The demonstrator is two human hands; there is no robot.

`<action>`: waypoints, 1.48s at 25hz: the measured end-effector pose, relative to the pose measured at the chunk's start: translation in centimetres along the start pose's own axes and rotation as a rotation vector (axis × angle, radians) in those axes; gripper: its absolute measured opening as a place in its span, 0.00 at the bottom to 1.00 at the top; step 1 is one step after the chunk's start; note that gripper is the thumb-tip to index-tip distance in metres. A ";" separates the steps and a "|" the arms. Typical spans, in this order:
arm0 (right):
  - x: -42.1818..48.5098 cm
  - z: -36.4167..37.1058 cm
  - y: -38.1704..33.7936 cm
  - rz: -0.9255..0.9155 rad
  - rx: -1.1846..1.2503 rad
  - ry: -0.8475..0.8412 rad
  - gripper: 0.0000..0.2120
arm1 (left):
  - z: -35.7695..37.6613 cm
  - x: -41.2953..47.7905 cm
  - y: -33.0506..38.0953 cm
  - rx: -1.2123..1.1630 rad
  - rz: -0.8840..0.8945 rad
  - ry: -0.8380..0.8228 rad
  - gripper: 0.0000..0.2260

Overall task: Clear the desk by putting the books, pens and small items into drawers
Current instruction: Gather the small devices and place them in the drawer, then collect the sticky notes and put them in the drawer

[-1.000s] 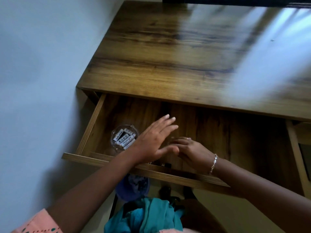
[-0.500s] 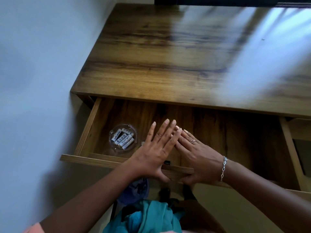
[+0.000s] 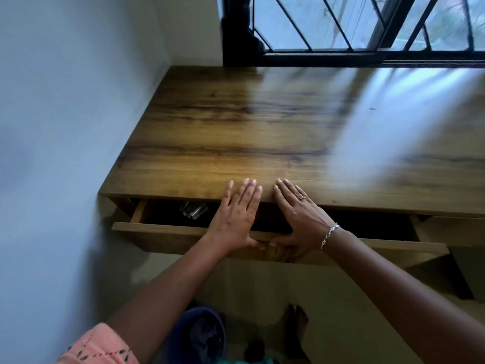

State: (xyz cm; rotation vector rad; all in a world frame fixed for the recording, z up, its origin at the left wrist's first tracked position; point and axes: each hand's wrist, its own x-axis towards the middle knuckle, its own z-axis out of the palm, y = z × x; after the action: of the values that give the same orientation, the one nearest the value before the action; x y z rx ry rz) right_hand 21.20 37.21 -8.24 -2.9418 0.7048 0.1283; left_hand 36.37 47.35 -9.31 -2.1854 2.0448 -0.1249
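Observation:
The wooden desk point(image 3: 236, 132) has a bare top. Its wide drawer point(image 3: 162, 231) stands open by only a narrow gap. Inside, at the left, a glass dish of small batteries point(image 3: 193, 210) shows partly under the desk edge. My left hand point(image 3: 236, 219) and my right hand point(image 3: 299, 216) lie flat side by side, palms against the drawer front's top edge, straight fingers reaching over the gap onto the desk's front edge. The right wrist wears a bracelet and one finger a ring.
A white wall point(image 3: 65, 127) runs along the desk's left side. A barred window point(image 3: 367, 27) is behind the desk. On the floor below are a dark blue bucket with cloth point(image 3: 202, 334) and my bare foot point(image 3: 295, 327).
The drawer has slid inward from wide open to a narrow gap, pushed by both flat hands. The camera view has risen, showing the window.

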 end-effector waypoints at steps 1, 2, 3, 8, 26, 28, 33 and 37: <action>0.6 -0.1 0.5 0.007 0.000 0.011 0.54 | -0.1 0.9 -0.2 0.000 -0.008 -0.009 0.52; 1.2 -0.2 0.9 0.009 -0.009 0.023 0.53 | -0.2 1.6 -0.3 -0.007 -0.014 -0.013 0.50; 1.6 -0.3 1.3 0.008 -0.020 0.039 0.51 | -0.4 2.2 -0.4 -0.013 -0.018 -0.005 0.47; 2.5 -0.3 1.8 -0.005 -0.011 0.237 0.33 | -0.6 3.8 -0.1 -0.006 -0.068 0.133 0.27; -3.2 1.4 2.0 0.285 -0.182 0.228 0.27 | -0.4 3.9 4.5 -0.094 -0.200 0.125 0.31; -6.4 2.2 2.9 0.366 -0.211 0.245 0.32 | -0.7 3.4 7.9 -0.132 -0.066 0.190 0.36; -16.1 5.0 4.4 0.565 -0.169 0.201 0.39 | -0.4 2.4 17.0 -0.193 0.245 0.258 0.36; -26.1 8.4 3.0 0.719 -0.128 0.126 0.39 | 1.3 1.0 24.7 -0.203 0.473 0.070 0.34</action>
State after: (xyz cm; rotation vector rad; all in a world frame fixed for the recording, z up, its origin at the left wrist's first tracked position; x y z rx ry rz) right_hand -3.81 47.24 -14.03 -2.6662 1.7969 0.0463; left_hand 12.31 44.86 -14.62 -1.7465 2.6503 0.0635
